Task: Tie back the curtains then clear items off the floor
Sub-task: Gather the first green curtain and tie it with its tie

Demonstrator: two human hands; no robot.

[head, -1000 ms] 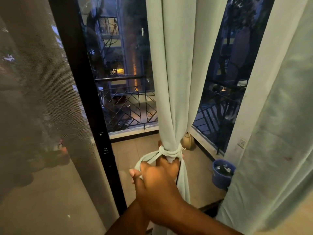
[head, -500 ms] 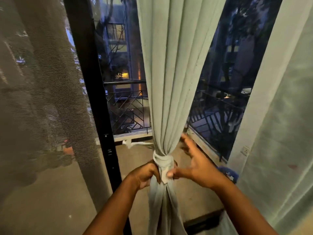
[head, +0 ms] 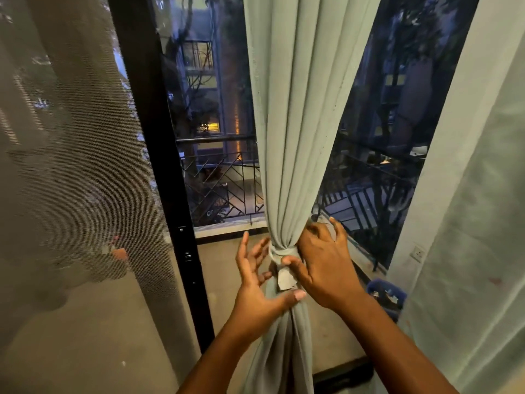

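A pale green curtain [head: 298, 115] hangs in front of a glass door and is gathered into a narrow bundle at its lower part. A strip of matching fabric, the tie [head: 281, 253], wraps around the bundle at the gathered point. A short loose end of the tie [head: 285, 280] hangs just below the wrap.

The left hand [head: 257, 291] is on the left side of the bundle, just below the tie. Its fingers are spread and extended upward, and the thumb [head: 295, 295] presses against the front of the curtain. The hand is open and grips nothing firmly.

The right hand [head: 324, 263] is on the right side of the bundle, level with the tie. Its thumb touches the front of the wrap, and the remaining fingers curl loosely around the right edge of the curtain. Whether they pinch the tie cannot be told.

A black door frame [head: 159, 172] stands to the left of the curtain, with a mesh screen [head: 71, 166] beside it. A second curtain [head: 483, 251] fills the right edge. A blue pot [head: 387, 294] sits on the balcony floor [head: 224, 268] beyond the right wrist. A metal railing [head: 224, 191] borders the balcony's far edge.
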